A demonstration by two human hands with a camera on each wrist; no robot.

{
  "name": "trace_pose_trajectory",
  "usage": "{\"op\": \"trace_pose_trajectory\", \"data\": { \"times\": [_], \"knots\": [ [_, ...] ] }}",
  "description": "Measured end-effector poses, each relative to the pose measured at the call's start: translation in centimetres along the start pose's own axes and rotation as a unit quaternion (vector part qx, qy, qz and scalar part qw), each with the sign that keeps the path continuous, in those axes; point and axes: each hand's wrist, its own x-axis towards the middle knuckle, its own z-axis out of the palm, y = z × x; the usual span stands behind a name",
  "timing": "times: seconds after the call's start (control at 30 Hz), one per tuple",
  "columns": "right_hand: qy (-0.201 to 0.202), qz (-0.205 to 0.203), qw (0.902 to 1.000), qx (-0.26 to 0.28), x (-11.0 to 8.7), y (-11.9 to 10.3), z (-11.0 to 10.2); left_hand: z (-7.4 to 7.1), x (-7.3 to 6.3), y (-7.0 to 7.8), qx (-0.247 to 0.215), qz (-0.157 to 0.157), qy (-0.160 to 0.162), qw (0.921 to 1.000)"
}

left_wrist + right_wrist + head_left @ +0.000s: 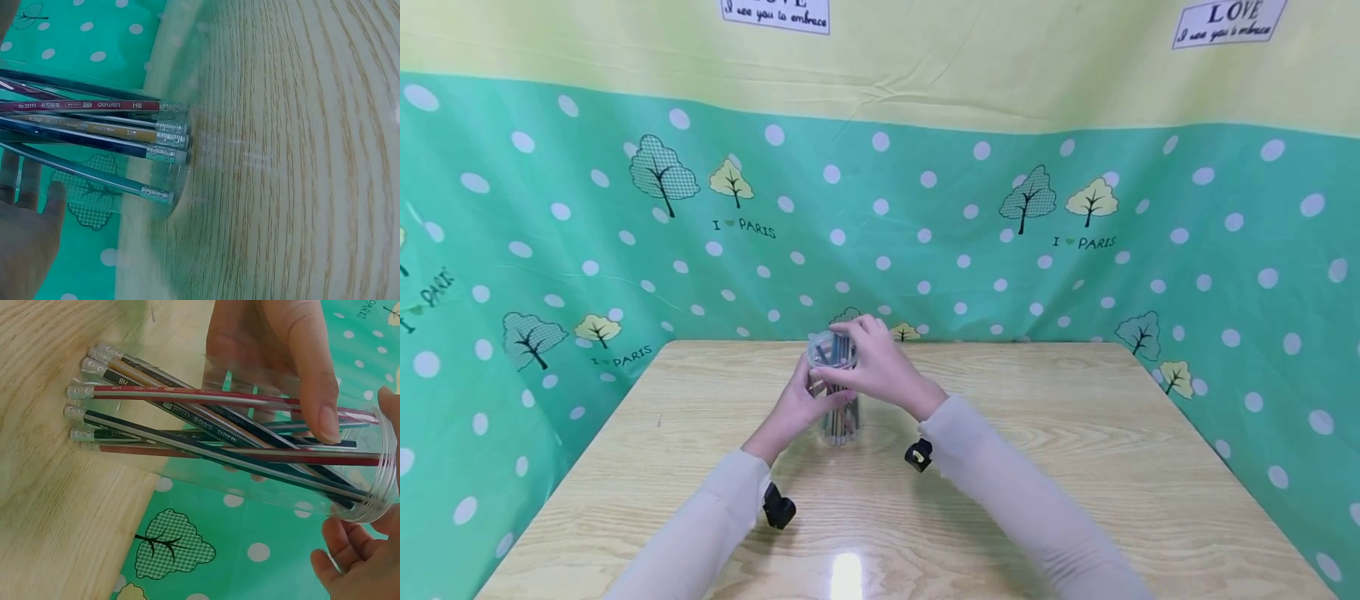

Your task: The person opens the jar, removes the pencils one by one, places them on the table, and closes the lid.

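Note:
A tall clear plastic jar (842,429) stands upright on the table, with several pencils (187,394) leaning inside it. The pencils are red, dark blue, green and gold, and their eraser ends (164,153) point down at the jar's bottom. My left hand (797,402) grips the jar's side just below its mouth, thumb across the front. Over the top, my right hand (883,362) holds the round rim (375,487) between thumb and fingers. Through the clear wall in the right wrist view, some left fingers show behind the pencils.
The light wood-grain table (1037,467) extends around the jar. Behind it hangs a green and yellow curtain (925,225) with dots and trees, meeting the table's far edge. Each sleeve has a black wrist mount (919,455) at its cuff.

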Motion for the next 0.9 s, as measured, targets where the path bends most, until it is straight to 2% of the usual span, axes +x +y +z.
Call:
{"op": "trace_pose_trajectory", "data": {
  "times": [0.43, 0.57, 0.73, 0.9],
  "knots": [
    [-0.021, -0.015, 0.9990, 0.035, 0.5, 0.7, -0.3, -0.2, 0.0, 0.0, -0.008, 0.015, -0.017, 0.9997],
    [-0.049, -0.009, 0.9967, 0.064, 0.8, 1.3, -0.6, -0.2, 0.0, 0.1, -0.008, 0.020, -0.020, 0.9996],
    [-0.104, 0.011, 0.9872, 0.120, 1.0, 2.3, -1.3, -0.2, 0.0, 0.4, -0.002, 0.015, -0.023, 0.9996],
    [-0.151, 0.012, 0.9740, 0.169, 1.2, 3.0, -1.7, -0.2, -0.2, 0.5, 0.003, 0.007, -0.019, 0.9998]
  ]
}}
